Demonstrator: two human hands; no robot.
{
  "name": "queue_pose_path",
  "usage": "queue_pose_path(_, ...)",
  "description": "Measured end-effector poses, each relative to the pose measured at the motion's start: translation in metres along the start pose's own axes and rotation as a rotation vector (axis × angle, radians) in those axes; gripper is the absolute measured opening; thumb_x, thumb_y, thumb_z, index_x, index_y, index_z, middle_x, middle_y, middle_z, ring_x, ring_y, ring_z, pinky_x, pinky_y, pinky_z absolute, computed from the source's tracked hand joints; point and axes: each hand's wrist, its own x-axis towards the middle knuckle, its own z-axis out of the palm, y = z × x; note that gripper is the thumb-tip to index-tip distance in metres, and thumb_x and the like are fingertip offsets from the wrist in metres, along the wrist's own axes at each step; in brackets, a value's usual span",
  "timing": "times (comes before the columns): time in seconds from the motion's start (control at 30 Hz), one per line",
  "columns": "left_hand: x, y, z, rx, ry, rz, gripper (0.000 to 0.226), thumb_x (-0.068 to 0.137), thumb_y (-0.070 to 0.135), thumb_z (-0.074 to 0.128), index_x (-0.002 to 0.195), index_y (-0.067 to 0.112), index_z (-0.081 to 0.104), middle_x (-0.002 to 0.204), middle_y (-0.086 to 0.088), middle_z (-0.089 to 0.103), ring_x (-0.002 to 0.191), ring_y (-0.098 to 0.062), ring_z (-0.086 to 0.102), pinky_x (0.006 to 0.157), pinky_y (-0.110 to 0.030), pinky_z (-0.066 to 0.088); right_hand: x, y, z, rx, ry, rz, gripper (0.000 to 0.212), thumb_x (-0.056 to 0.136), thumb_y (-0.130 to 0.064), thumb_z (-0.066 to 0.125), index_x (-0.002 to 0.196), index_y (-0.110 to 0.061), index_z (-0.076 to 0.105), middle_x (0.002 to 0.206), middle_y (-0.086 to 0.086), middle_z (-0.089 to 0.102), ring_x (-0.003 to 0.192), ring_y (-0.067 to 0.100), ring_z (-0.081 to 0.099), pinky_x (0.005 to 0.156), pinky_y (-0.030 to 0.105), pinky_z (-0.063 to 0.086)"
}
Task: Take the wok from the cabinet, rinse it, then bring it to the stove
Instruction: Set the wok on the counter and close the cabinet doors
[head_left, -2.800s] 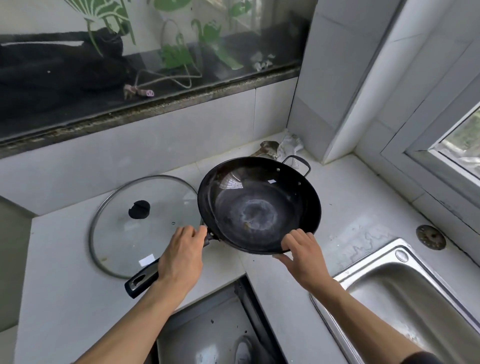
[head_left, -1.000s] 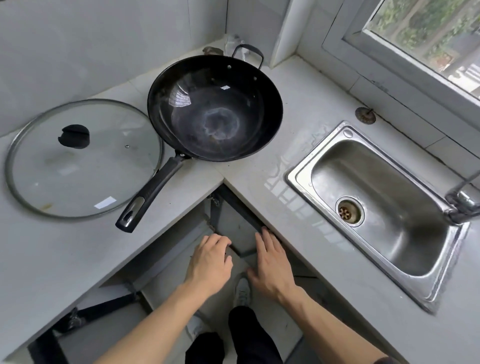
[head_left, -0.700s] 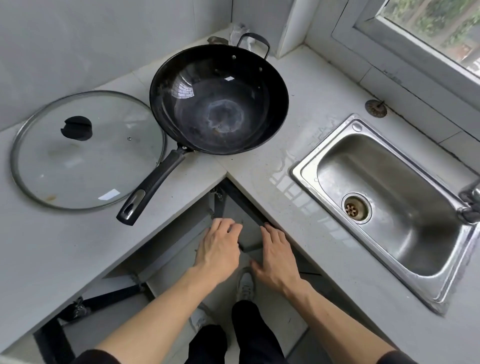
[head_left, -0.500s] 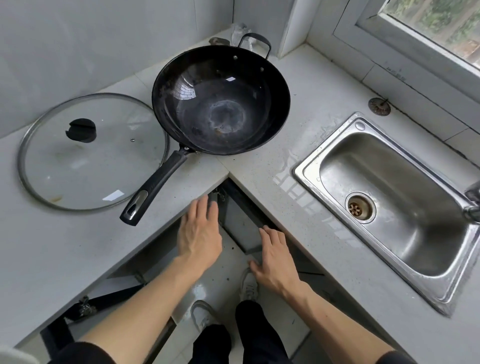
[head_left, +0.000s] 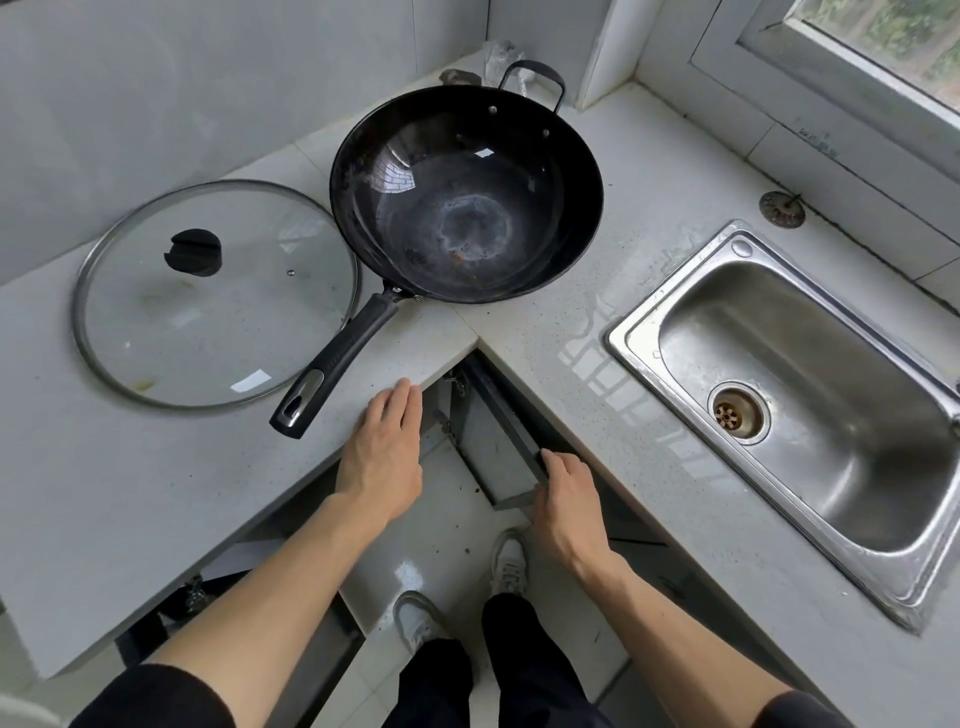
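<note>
One wok (head_left: 467, 197) sits on the counter (head_left: 649, 171) in the corner, its long handle (head_left: 337, 364) free, beside one glass lid (head_left: 218, 291) and one steel sink (head_left: 810, 395). Left hand (head_left: 384, 457) flat, its grip loose and empty; right hand (head_left: 566, 499) curled on the cabinet door (head_left: 498, 441) edge below.

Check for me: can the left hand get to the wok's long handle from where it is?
Probably yes. The left hand is open at the counter edge, empty, and the wok handle lies just beyond its fingers with bare counter between.
</note>
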Motion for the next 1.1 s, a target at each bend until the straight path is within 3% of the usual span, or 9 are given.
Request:
queue_pose_path(0.13,-0.011,-0.003,0.003,-0.062,0.01,-0.053,0.086,0.084,0.021,0.061,0.15,0.008,0.008,0.16,-0.009,0.008,0.146,-0.026,0.011,0.116,-0.035,0.031,0.003,-0.01,0.004,0.153,0.019,0.092,0.03,0.096,-0.01,0.047,0.124,-0.012,0.058,0.111,0.003,0.057,0.104,0.02,0.053,0.085,0.027,0.04)
queue_pose_path(0.23,-0.029,-0.014,0.004,-0.071,0.032,-0.123,0.081,0.082,0.024,0.063,0.147,0.008,0.017,0.156,-0.012,0.02,0.142,-0.029,0.021,0.111,-0.039,0.039,0.001,-0.019,0.013,0.312,0.033,0.189,0.025,0.095,-0.022,0.055,0.118,-0.017,0.063,0.106,-0.004,0.063,0.1,0.014,0.06,0.089,0.028,0.049)
queue_pose_path(0.3,-0.042,-0.024,0.005,-0.055,0.035,-0.146,0.077,0.08,0.024,0.063,0.144,0.008,0.023,0.153,-0.011,0.024,0.137,-0.029,0.027,0.107,-0.04,0.042,0.0,-0.022,0.017,0.445,-0.01,0.267,0.021,0.093,-0.032,0.057,0.108,-0.022,0.069,0.098,-0.01,0.068,0.094,0.01,0.064,0.08,0.023,0.05)
queue_pose_path(0.43,-0.062,-0.041,0.006,-0.051,0.039,-0.181,0.072,0.079,0.021,0.063,0.141,0.01,0.028,0.15,-0.009,0.028,0.132,-0.028,0.032,0.102,-0.038,0.044,-0.003,-0.028,0.027,0.938,-0.25,0.44,0.041,0.097,-0.038,0.054,0.103,0.0,0.069,0.091,0.005,0.07,0.082,0.024,0.063,0.077,0.034,0.052)
queue_pose_path(0.5,-0.07,-0.048,0.006,-0.064,0.046,-0.213,0.068,0.078,0.021,0.063,0.138,0.011,0.032,0.148,-0.009,0.03,0.128,-0.028,0.035,0.099,-0.038,0.046,-0.005,-0.04,0.035,1.157,-0.311,0.542,0.042,0.101,-0.037,0.049,0.101,-0.001,0.07,0.093,0.01,0.075,0.082,0.024,0.071,0.074,0.034,0.058)
queue_pose_path(0.6,-0.085,-0.063,0.005,-0.097,0.055,-0.275,0.063,0.078,0.019,0.065,0.133,0.012,0.038,0.143,-0.008,0.037,0.121,-0.027,0.041,0.091,-0.037,0.048,-0.005,-0.061,0.05,1.261,-0.329,0.656,0.042,0.102,-0.039,0.046,0.105,-0.003,0.068,0.091,0.01,0.076,0.083,0.02,0.073,0.064,0.031,0.058)
queue_pose_path(0.7,-0.103,-0.079,0.006,-0.146,0.066,-0.314,0.054,0.079,0.016,0.064,0.129,0.012,0.043,0.139,-0.007,0.039,0.118,-0.026,0.042,0.086,-0.037,0.051,-0.002,-0.078,0.061,1.336,-0.356,0.714,0.053,0.101,-0.048,0.042,0.116,-0.002,0.063,0.111,0.016,0.071,0.103,0.027,0.068,0.074,0.036,0.056)
queue_pose_path(0.83,-0.124,-0.096,0.009,-0.195,0.079,-0.389,0.048,0.083,0.017,0.061,0.129,0.012,0.046,0.139,-0.006,0.039,0.122,-0.025,0.039,0.089,-0.036,0.05,0.004,-0.089,0.072,1.42,-0.356,0.752,0.065,0.099,-0.056,0.04,0.121,0.003,0.059,0.123,0.022,0.063,0.115,0.033,0.06,0.101,0.044,0.047)
queue_pose_path(1.1,-0.133,-0.105,0.011,-0.274,0.063,-0.4,0.05,0.081,0.006,0.055,0.129,0.013,0.043,0.142,-0.002,0.031,0.123,-0.024,0.03,0.085,-0.038,0.054,0.013,-0.111,0.091,1.594,-0.39,0.773,0.077,0.097,-0.063,0.035,0.126,0.006,0.054,0.118,0.025,0.064,0.114,0.038,0.059,0.106,0.048,0.044)
